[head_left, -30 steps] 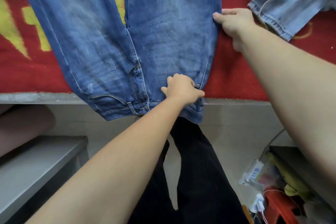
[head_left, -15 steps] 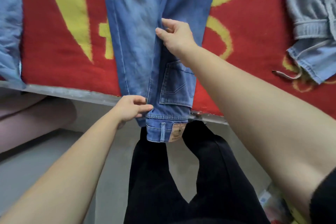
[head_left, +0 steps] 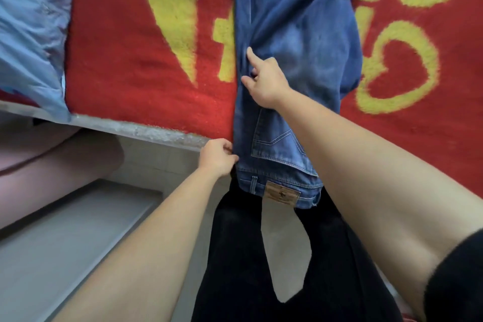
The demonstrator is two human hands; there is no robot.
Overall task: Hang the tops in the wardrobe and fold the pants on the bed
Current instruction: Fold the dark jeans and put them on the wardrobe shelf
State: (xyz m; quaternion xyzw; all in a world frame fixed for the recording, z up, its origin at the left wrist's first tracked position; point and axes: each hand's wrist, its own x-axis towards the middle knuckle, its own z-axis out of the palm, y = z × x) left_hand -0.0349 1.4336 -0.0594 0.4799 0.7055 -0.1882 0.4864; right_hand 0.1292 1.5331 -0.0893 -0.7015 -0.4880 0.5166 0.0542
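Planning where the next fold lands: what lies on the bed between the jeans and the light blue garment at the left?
Head view: only the bare red blanket with yellow lettering lies between the jeans and light blue garment.

— Where do the jeans point(head_left: 295, 42) end?
— Their legs run off the top edge.
— And the label point(head_left: 282, 194)?
— Too small to read. The right hand point(head_left: 266, 81) hides some denim beneath.

Both forearms are bare from wrist to above the elbow — no watch, ring or band shows on the left hand point(head_left: 218, 157) or right hand point(head_left: 264, 81). A black short sleeve point(head_left: 454, 285) edges the right upper arm; below the hands, loose black trousers point(head_left: 235, 256).
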